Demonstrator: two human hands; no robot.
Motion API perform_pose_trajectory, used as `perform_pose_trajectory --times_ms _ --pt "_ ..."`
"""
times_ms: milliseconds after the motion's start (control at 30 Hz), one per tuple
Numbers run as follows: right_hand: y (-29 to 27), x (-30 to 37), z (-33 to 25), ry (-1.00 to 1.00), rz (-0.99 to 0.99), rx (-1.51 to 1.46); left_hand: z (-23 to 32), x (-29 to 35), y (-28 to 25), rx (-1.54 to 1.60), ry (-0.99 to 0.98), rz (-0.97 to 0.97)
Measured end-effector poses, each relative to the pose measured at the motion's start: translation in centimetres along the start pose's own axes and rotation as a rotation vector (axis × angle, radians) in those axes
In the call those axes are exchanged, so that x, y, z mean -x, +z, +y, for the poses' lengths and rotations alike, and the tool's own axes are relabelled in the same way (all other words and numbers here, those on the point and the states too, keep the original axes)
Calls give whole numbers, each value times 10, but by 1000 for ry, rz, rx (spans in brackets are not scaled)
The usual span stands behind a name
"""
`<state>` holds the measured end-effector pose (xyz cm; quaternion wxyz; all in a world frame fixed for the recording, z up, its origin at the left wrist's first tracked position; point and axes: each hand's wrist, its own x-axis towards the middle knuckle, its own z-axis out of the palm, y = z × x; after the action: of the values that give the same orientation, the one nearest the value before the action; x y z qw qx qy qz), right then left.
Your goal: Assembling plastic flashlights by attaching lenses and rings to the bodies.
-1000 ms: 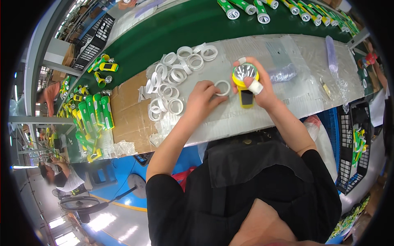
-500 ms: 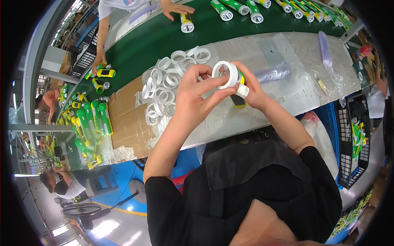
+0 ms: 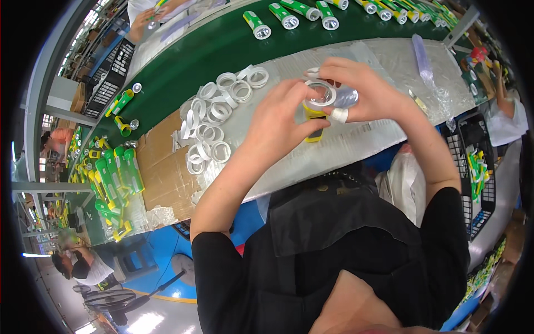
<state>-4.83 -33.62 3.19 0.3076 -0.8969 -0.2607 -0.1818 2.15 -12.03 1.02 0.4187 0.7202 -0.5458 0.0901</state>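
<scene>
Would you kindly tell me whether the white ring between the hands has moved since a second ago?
Yes: against the loose rings, the white ring has moved right and upward in the picture, to the flashlight.

Held flashlight (image 3: 315, 114): yellow body, dark panel.
Held ring (image 3: 332, 99): white.
Loose rings (image 3: 228, 100): plain white.
Finger wraps (image 3: 339, 115): white.
Belt flashlights (image 3: 256, 23): green and white bodies, silvery reflectors.
Conveyor belt (image 3: 189, 61): uniform dark green.
Cardboard sheet (image 3: 164, 172): brown.
Shirt sleeve (image 3: 219, 261): black.
Side crate (image 3: 458, 158): black, open-grid pattern.
Floor (image 3: 167, 245): blue, one yellow stripe.
Plastic sleeve (image 3: 421, 58): pale violet.
</scene>
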Motion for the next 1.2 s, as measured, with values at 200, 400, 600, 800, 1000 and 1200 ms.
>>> perform_pose_trajectory --times_ms 200,400,600,800,1000,1200 --pt "-31 -30 -11 58 -458 67 -1 2 21 134 -144 -35" --pt "-32 -34 -12 116 -543 93 -3 -1 21 163 -106 -9" --pt "-19 -43 -24 404 -532 337 -11 -6 30 88 -124 19" --pt "-5 -27 16 134 -199 280 -13 -8 30 106 -73 72" --pt "-14 -41 -24 520 -445 535 -20 -7 32 120 -95 60" --pt "-9 -15 -5 135 -218 197 -17 -7 31 91 -92 53"
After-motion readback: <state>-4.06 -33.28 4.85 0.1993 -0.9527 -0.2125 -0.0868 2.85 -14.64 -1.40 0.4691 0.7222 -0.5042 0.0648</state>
